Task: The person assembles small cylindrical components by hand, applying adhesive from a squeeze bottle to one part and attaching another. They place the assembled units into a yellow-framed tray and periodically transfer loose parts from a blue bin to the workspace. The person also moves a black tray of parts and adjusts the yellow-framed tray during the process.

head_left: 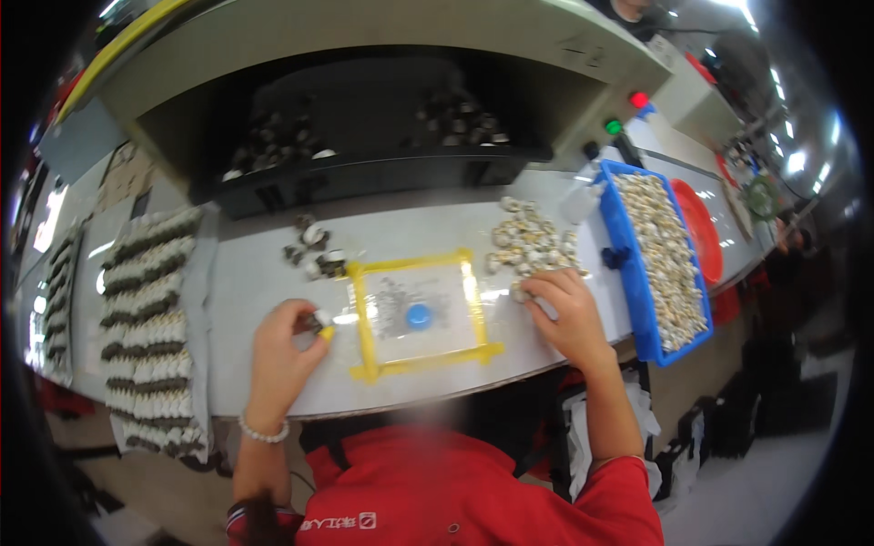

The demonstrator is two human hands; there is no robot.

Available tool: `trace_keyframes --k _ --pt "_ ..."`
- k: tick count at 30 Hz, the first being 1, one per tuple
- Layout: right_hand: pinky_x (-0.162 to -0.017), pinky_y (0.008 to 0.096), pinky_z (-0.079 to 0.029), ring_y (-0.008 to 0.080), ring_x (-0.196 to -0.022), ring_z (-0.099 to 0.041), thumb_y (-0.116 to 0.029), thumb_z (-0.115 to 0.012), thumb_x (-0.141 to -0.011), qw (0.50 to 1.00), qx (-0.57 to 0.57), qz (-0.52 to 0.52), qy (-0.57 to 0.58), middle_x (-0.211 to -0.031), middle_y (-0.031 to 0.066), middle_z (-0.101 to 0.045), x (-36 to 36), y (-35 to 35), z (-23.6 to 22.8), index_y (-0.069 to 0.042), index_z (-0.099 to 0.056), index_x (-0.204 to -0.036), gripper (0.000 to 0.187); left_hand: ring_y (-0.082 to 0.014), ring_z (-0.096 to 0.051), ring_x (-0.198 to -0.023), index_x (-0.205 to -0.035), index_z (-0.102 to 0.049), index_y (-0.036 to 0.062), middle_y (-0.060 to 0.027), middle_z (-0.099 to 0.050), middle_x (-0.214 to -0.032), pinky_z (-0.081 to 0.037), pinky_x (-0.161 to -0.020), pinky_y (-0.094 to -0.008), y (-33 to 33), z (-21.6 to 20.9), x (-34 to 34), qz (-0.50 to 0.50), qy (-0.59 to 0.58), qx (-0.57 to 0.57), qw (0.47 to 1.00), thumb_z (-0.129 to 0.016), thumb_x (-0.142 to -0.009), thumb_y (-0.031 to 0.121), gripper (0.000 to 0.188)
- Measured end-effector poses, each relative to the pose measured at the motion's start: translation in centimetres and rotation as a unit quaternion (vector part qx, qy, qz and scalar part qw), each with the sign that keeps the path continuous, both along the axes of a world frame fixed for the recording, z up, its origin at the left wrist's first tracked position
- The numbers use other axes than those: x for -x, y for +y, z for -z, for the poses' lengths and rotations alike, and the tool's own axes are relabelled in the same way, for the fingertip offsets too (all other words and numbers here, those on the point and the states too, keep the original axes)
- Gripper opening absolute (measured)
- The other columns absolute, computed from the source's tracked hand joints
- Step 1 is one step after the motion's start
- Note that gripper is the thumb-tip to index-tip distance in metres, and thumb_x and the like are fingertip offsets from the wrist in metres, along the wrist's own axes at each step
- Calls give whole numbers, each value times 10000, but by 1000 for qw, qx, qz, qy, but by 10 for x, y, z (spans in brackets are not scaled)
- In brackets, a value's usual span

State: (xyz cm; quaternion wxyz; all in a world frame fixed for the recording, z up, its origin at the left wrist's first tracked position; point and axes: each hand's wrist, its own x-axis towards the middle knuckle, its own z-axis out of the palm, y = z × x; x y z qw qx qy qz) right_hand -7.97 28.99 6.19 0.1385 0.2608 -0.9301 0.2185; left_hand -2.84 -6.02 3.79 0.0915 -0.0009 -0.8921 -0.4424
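Between the thumb and fingers of my left hand is a small black-and-white part, with a yellow bit at its lower end. My right hand is at the near edge of a loose pile of small white-and-yellow parts. Its thumb and fingertips close on one such piece, partly hidden by the fingers. Between my hands, yellow tape frames a clear sheet on the white table. A round blue disc lies inside the frame. Several black-and-white parts sit beyond my left hand.
A blue bin full of small white-and-yellow parts stands at the right, beside a red tray. Rows of black-and-white parts lie at the left. A machine housing with a dark opening spans the back, with green and red buttons.
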Motion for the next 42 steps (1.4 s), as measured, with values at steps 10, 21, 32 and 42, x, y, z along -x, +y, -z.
trace_keyframes --k 10,21,32,42 --pt "-782 402 -456 331 -891 -547 7 -614 -715 996 -42 45 -70 -944 138 -583 4 -5 0 -13 -622 -978 264 -127 -570 -877 -1029 -519 -10 -61 -579 -969 -473 -758 -258 16 20 -22 36 -61 -241 968 -654 -748 -55 315" --pt "-690 225 -460 106 -851 -510 59 -663 -722 941 268 30 -205 -964 33 -470 -16 -18 26 3 -651 -1001 285 -183 -625 -902 -1056 -491 -24 -131 -606 -970 -544 -768 -289 37 22 -20 82 -103 -537 833 -644 -795 -75 306" --pt "-679 268 -478 181 -765 -586 -1 -697 -748 991 79 -52 -97 -938 93 -561 -18 -48 19 -15 -683 -956 210 -218 -623 -976 -1125 -552 -79 -167 -620 -1055 -537 -868 -328 45 33 -25 94 -104 -571 809 -633 -796 -101 340" --pt "-628 296 -478 207 -708 -586 -51 -714 -747 997 10 -53 -53 -862 101 -594 -17 -44 15 -3 -661 -1015 277 -209 -636 -927 -1128 -545 -81 -162 -628 -1028 -537 -852 -325 45 31 -23 96 -122 -570 807 -614 -820 -78 316"
